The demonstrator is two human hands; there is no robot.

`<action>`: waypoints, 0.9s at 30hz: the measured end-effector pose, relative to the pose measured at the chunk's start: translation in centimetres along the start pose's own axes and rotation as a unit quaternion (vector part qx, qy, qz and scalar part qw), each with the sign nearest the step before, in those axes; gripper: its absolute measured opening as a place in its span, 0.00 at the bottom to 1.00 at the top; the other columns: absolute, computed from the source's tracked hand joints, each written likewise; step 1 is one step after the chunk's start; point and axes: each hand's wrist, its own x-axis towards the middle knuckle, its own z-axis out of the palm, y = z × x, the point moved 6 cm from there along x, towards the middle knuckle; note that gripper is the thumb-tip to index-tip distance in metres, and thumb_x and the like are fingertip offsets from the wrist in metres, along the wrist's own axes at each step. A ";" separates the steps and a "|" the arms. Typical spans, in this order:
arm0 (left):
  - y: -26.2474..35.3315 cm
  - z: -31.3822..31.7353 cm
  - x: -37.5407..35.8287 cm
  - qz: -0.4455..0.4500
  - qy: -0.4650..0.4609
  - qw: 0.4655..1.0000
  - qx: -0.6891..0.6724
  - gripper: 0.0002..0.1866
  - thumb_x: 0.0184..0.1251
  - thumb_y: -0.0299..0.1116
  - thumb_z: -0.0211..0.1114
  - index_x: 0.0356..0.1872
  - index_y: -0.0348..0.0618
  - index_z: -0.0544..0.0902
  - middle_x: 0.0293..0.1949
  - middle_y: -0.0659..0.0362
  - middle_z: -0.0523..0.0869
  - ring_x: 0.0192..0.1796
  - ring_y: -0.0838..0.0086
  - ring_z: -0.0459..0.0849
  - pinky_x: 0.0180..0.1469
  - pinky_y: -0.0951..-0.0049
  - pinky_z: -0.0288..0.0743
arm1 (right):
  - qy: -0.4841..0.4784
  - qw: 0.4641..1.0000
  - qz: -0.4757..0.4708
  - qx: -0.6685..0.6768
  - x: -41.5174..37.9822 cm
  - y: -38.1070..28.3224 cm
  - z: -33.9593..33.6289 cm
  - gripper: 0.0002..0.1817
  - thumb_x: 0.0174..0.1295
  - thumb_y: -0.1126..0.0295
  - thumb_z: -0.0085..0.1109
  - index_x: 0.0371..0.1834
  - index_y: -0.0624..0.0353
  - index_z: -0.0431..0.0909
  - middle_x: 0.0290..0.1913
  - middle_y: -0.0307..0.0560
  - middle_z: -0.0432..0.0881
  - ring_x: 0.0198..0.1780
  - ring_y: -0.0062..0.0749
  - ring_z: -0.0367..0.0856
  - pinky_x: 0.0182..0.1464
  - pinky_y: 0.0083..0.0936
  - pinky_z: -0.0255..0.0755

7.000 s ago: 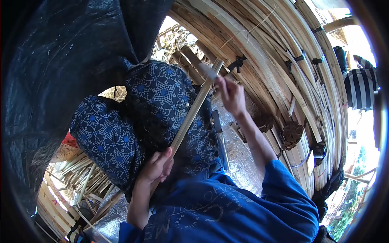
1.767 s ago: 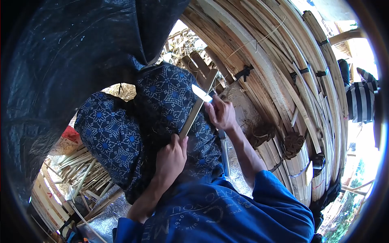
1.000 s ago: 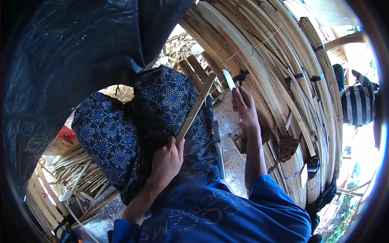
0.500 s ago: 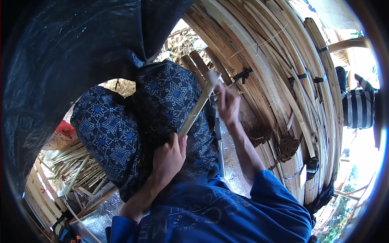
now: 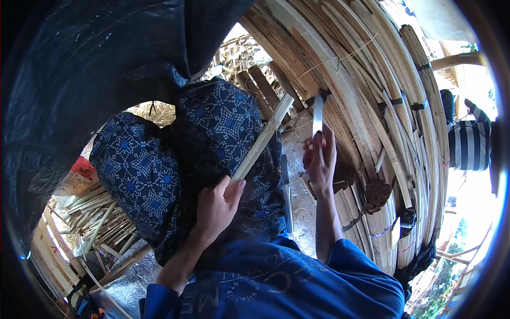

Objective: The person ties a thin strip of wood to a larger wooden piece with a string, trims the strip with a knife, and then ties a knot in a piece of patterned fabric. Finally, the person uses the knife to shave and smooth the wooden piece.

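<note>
The right grip [image 5: 320,159] was clenched on a knife [image 5: 317,114], its pale blade lifted clear and pointing up toward the curved wall of stacked bamboo slats [image 5: 366,95]. Half a second earlier that blade had been down against the far tip of the bamboo strip [image 5: 261,139]; now it stood well apart from it, to the strip's right. It looked like the pause between two shaving strokes, the knife drawn back rather than set aside.

The left grip [image 5: 215,204] was closed around the near end of the strip, thumb on top, holding it slanted across the lap on blue patterned trousers [image 5: 212,127]. The strip itself had hardly shifted; its far end pointed up toward the slats, free of the blade.

The head view, the only one, showed the worker's blue sleeves [image 5: 297,282] at the bottom, a dark tarpaulin [image 5: 90,74] at the upper left, and a loose pile of cut bamboo sticks [image 5: 101,223] on the ground at lower left. Tied bundles of split bamboo [image 5: 380,223] lay beside the right forearm. Another person in a striped garment [image 5: 470,143] showed at the right edge.
</note>
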 end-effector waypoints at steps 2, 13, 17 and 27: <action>0.0 0.1 -0.2 0.001 0.018 1.000 -0.003 0.18 0.68 0.39 0.60 0.23 0.37 0.71 0.14 0.45 0.74 0.20 0.48 0.77 0.20 0.60 0.67 | -0.022 0.990 -0.082 -0.110 -1.0 -1.0 0.1 0.19 0.73 0.58 0.40 0.58 0.60 0.65 0.18 0.37 0.68 0.20 0.22 0.66 0.26 0.22 0.60; -0.1 0.4 -0.3 0.009 0.028 0.998 0.051 0.17 0.69 0.40 0.59 0.24 0.38 0.72 0.16 0.45 0.77 0.22 0.48 0.79 0.23 0.57 0.71 | -0.208 0.958 -0.072 -0.182 -1.9 -1.8 3.9 0.20 0.72 0.54 0.42 0.34 0.62 0.69 0.20 0.54 0.74 0.24 0.46 0.78 0.30 0.37 0.69; -0.2 0.4 -0.2 0.021 0.025 0.999 0.044 0.17 0.69 0.40 0.58 0.24 0.38 0.73 0.17 0.44 0.78 0.24 0.48 0.81 0.24 0.57 0.72 | -0.112 0.974 -0.123 -0.153 -4.3 0.0 7.3 0.15 0.71 0.60 0.46 0.33 0.63 0.68 0.18 0.57 0.70 0.21 0.52 0.74 0.27 0.37 0.66; -0.7 0.2 -0.1 -0.061 -0.057 0.994 -0.067 0.19 0.71 0.41 0.56 0.25 0.35 0.72 0.16 0.42 0.76 0.24 0.47 0.80 0.22 0.58 0.67 | -0.076 0.980 -0.128 -0.132 -0.8 0.9 7.9 0.16 0.71 0.59 0.45 0.33 0.63 0.65 0.17 0.58 0.67 0.20 0.49 0.71 0.26 0.40 0.61</action>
